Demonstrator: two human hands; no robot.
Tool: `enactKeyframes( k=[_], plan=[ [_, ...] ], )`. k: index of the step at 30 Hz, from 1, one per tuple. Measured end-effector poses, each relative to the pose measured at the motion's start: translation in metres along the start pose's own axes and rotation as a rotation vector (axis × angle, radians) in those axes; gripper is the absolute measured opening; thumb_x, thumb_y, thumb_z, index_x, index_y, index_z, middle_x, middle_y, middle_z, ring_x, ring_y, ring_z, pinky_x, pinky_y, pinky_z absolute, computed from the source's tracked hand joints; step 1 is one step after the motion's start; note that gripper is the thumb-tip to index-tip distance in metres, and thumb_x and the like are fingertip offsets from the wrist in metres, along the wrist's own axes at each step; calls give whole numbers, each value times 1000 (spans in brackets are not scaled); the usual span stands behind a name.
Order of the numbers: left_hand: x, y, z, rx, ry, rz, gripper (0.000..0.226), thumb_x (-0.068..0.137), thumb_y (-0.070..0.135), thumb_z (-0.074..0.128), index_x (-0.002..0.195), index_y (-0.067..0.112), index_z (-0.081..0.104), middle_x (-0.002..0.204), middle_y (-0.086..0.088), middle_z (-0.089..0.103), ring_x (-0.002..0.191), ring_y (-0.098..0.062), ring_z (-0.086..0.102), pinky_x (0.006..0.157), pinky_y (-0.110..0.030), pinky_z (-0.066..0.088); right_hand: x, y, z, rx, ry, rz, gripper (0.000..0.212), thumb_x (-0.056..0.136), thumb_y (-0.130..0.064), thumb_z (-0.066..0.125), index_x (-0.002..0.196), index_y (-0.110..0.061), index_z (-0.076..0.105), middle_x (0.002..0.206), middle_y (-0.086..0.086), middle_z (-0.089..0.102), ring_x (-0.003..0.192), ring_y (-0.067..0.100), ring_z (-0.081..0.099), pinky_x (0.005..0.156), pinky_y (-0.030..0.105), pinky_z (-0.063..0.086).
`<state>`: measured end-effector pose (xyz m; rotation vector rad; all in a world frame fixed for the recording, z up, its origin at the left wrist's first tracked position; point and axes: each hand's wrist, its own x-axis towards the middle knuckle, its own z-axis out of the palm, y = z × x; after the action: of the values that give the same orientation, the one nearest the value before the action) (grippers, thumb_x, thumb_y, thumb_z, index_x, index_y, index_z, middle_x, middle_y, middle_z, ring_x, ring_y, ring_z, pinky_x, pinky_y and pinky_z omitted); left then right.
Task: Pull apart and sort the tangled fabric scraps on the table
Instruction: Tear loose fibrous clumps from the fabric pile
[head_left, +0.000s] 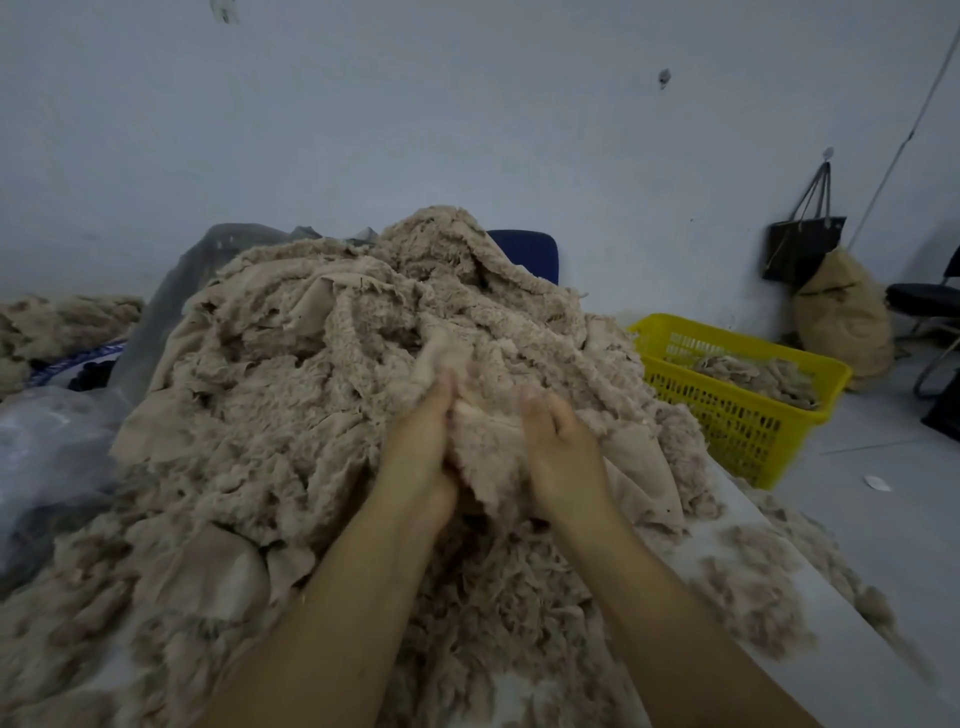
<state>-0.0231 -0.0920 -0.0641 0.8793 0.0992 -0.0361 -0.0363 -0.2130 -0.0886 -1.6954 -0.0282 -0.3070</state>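
The pile of fabric scraps (363, 389) lies on the table (810, 613), heaped high at its middle. Both hands (421, 452) (561, 457) rest on the pile's near slope, side by side. Right of the pile, off the table's edge, stands a basket (727, 410) with scraps in it. Behind the basket a sack (841, 317) leans at the wall, a bag (802, 244) hanging above it. Behind the pile stands a chair back (530, 252); left of the pile lies a plastic bag (47, 441).

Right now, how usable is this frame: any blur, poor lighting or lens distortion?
Head view: dim, flat, bluish light with no glare and no hard shadows. Both hands, left hand and right hand, look softly smeared in the fabric pile. Wide-angle bending shows at the edges, where the yellow basket leans and the scraps blur.
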Motion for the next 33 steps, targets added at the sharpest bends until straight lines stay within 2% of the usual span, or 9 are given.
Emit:
enactKeyframes(
  k=[1, 7, 11, 14, 18, 22, 26, 30, 33],
  plan=[
    [7, 10, -5, -112, 63, 11, 19, 99, 29, 58, 103, 16, 70, 90, -6, 75, 68, -15, 68, 62, -28, 55, 0, 2, -6, 42, 35, 33, 39, 100, -51, 43, 95, -17, 63, 87, 12, 62, 66, 9, 60, 89, 26, 45],
    [23, 29, -29, -175, 144, 11, 26, 104, 27, 48, 92, 10, 65, 78, -3, 66, 62, -10, 63, 62, -25, 55, 17, 4, -36, 388, 222, 215, 26, 102, -49, 44, 107, -30, 61, 98, 6, 59, 63, 16, 56, 47, 28, 46],
    [14, 11, -22, -76, 5, -68, 21, 102, 2, 39, 106, 4, 60, 75, -3, 66, 52, -4, 55, 45, -15, 44, 24, -4, -28, 410, 231, 186, 40, 99, -55, 44, 121, -27, 63, 113, -2, 67, 98, 19, 65, 86, 41, 55],
    [-4, -7, -17, 239, -68, -158, 25, 102, 28, 50, 88, 14, 66, 58, 5, 57, 39, -5, 46, 37, -17, 37, 28, -9, -24, 448, 249, 164, 31, 100, -54, 45, 110, -33, 66, 115, 0, 71, 106, 20, 68, 98, 47, 53],
    [-24, -18, -8, 601, -345, -194, 70, 69, 84, 60, 113, 31, 74, 112, 6, 75, 106, -9, 69, 91, -31, 53, 25, -10, -14, 327, 262, 54, 24, 101, -53, 41, 93, -40, 61, 107, -12, 69, 106, 10, 64, 99, 37, 50],
    [-26, -22, 2, 593, -240, -83, 53, 75, 45, 83, 111, 8, 71, 100, -11, 77, 94, -20, 74, 85, -36, 60, 23, -4, -9, 234, 325, -30, 31, 103, -46, 41, 83, -33, 60, 73, -22, 67, 75, -8, 63, 64, 7, 45],
    [-16, -10, -3, 395, -84, 9, 32, 87, 20, 74, 94, -11, 69, 84, -31, 68, 69, -30, 68, 62, -35, 58, 29, 10, -20, 321, 371, 79, 33, 103, -50, 39, 108, -30, 66, 97, -20, 58, 99, 7, 58, 95, 33, 48],
    [-20, -11, -3, 366, -192, 7, 31, 94, 14, 65, 64, 12, 73, 59, -5, 66, 44, -13, 59, 38, -16, 41, 32, 18, -24, 424, 377, 206, 33, 103, -51, 39, 120, -36, 61, 128, -4, 60, 116, 18, 58, 101, 43, 49],
    [-21, -13, -4, 299, -250, -24, 22, 97, 9, 59, 77, 5, 65, 56, -1, 68, 44, -8, 63, 40, -15, 45, 37, 19, -28, 509, 405, 290, 38, 103, -48, 41, 133, -29, 56, 124, 2, 63, 107, 25, 64, 71, 36, 57]
  ],
)
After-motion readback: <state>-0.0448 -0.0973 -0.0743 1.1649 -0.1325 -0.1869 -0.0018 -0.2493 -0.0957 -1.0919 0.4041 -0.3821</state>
